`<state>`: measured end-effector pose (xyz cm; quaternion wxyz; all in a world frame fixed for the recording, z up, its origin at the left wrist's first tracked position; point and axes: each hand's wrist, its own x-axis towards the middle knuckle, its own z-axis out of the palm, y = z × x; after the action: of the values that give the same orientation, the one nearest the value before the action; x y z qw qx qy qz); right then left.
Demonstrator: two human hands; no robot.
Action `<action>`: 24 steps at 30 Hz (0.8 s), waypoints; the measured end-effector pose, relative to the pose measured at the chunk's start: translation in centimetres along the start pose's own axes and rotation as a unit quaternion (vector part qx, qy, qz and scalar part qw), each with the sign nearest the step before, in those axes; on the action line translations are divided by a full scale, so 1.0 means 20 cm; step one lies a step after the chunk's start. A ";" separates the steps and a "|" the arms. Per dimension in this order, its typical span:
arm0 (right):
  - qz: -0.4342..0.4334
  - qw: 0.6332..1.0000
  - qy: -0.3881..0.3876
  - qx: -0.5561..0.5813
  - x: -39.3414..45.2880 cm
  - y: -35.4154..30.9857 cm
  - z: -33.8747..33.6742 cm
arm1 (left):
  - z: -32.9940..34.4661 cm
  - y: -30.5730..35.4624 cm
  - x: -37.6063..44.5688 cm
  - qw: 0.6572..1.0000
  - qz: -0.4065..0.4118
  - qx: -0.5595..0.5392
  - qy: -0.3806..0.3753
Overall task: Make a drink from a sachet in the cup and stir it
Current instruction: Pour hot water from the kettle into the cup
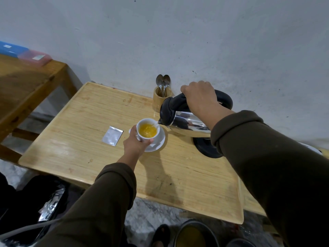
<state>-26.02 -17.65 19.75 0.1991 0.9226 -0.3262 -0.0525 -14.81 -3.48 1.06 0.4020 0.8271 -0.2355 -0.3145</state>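
From the head camera the drink is partly made: the white cup [147,129] already holds yellow-orange liquid, and a thin stream of water runs into it from the spout of the tilted steel kettle [185,122], so the powder looks to be in and the filling is under way. The silver sachet [112,136] lies flat on the wooden table [85,125], just left of the cup, and appears spent, though its torn edge is hard to make out. Stirring is not yet done; the spoons [162,84] stand in their wooden holder [160,101] at the far edge by the wall. The cup sits on its white saucer [158,141] near the middle of the table. The left hand [137,143] reaches in from the near side, fingers curled around the cup's left wall to steady it. The right hand [199,97] comes over from the right, fingers wrapped tightly around the kettle's black handle, wrist tipped to pour, above the black kettle base [206,146].
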 end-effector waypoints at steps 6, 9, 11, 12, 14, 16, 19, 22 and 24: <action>0.000 1.000 -0.003 0.005 -0.01 -0.01 0.00 | 0.00 0.00 0.00 1.000 -0.001 0.000 0.000; 0.000 1.000 -0.004 0.013 -0.02 -0.01 0.00 | 0.00 0.00 0.00 1.000 -0.004 -0.002 0.000; -0.003 1.000 -0.005 0.016 -0.02 -0.02 0.00 | 0.00 0.00 -0.01 1.000 -0.004 -0.002 0.000; -0.005 1.000 -0.005 0.016 -0.02 -0.02 0.00 | 0.00 0.00 -0.01 1.000 -0.003 0.001 0.001; -0.005 1.000 -0.005 0.018 -0.02 -0.01 0.00 | 0.00 0.01 -0.01 1.000 -0.001 0.006 0.000; 0.002 1.000 -0.008 0.025 -0.02 0.00 -0.01 | 0.00 0.01 -0.01 1.000 0.000 0.007 0.000; 0.028 0.998 -0.023 0.049 -0.02 0.02 -0.01 | 0.00 0.00 -0.01 1.000 0.009 0.011 -0.001; 0.053 0.995 -0.024 0.087 -0.03 0.05 0.01 | 0.00 0.00 -0.01 1.000 0.004 0.011 -0.007; 0.072 0.990 -0.027 0.117 -0.04 0.06 0.02 | 0.01 0.01 -0.02 1.000 -0.008 0.015 -0.011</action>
<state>-27.43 -18.19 19.94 0.0846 0.9117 -0.4013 -0.0244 -15.21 -3.38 1.31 0.3844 0.8311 -0.2385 -0.3234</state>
